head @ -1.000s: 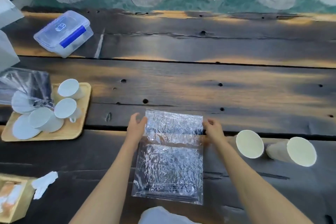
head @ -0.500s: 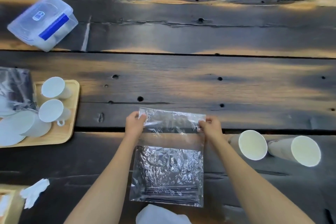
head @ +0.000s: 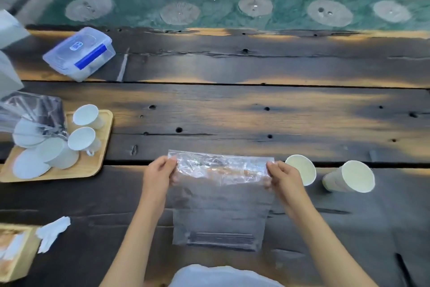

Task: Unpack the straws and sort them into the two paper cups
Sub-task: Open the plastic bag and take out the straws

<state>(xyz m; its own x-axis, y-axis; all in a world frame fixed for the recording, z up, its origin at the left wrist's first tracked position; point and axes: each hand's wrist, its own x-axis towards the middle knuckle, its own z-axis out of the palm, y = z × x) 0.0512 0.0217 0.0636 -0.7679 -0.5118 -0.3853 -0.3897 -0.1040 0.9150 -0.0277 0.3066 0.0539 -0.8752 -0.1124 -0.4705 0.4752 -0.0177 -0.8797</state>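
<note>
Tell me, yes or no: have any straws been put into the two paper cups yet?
No: both paper cups show empty insides, and the dark straws lie at the bottom of the plastic bag held by both hands.

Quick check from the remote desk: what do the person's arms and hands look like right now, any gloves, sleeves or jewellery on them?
Both the left hand and the right hand are bare: no gloves, and no rings or watch that I can make out. Both forearms are uncovered from the wrists down to the bottom edge of the view, so no sleeves show. A pale garment shows at the bottom edge between the arms.
</note>
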